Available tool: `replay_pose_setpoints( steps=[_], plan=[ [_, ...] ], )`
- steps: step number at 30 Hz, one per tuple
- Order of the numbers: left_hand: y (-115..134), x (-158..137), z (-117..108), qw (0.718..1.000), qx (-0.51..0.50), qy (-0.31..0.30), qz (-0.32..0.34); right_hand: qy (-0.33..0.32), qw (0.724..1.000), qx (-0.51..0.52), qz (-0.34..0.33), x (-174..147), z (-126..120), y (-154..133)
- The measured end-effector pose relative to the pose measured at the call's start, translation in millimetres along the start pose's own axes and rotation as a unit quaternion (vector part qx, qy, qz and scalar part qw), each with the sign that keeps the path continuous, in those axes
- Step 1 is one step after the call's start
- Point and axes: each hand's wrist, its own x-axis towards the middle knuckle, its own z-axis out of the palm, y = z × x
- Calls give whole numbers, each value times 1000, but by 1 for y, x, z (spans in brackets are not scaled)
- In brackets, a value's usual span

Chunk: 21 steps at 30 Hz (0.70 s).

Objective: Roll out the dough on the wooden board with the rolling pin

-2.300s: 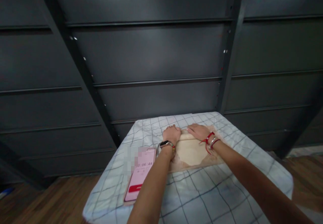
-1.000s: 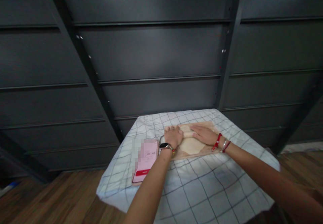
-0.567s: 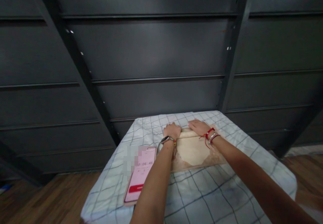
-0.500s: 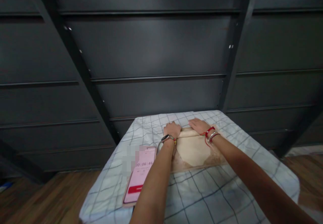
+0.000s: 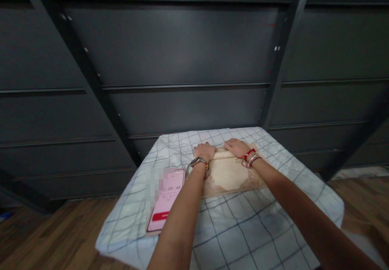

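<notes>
A sheet of pale dough (image 5: pixel 228 175) lies flattened on a brownish, flour-dusted board (image 5: pixel 209 191). Across its far part runs a pale cylinder that looks like a rolling pin (image 5: pixel 224 154). Over the left end of the pin my left hand (image 5: pixel 204 151) is closed, knuckles up, with a watch and beaded bracelet at the wrist. My right hand (image 5: pixel 238 147) presses over the right end, its fingers bent together and pointing left; red and silver bracelets circle that wrist. Both hands hide the pin's ends.
A phone (image 5: pixel 167 201) with a running timer display lies left of my left forearm. White checked cloth (image 5: pixel 231 233) covers the small table. Behind its far edge rises a dark panelled wall (image 5: pixel 188 112). Wooden flooring (image 5: pixel 69 229) shows on both sides.
The camera view has tipped slightly, so the table sits higher in the picture. My right fingers look a little more bent. Both hands stay on the rolling pin.
</notes>
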Motion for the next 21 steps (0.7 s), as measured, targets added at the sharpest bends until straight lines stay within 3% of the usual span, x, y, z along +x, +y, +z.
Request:
replay_pose_setpoints(
  steps=[6, 11, 15, 21],
  plan=[
    [3, -22, -2, 1000, 25, -7, 3, 26, 999, 24, 15, -26, -10, -21],
    [7, -59, 3, 996, 50, 76, 14, 32, 998, 50, 32, -61, -20, -42],
    [7, -81, 5, 995, 45, 86, 24, 26, 998, 60, 20, -87, -23, -52],
    [5, -65, 6, 997, 29, 68, 17, 28, 997, 65, 17, -75, -23, -47]
  ],
)
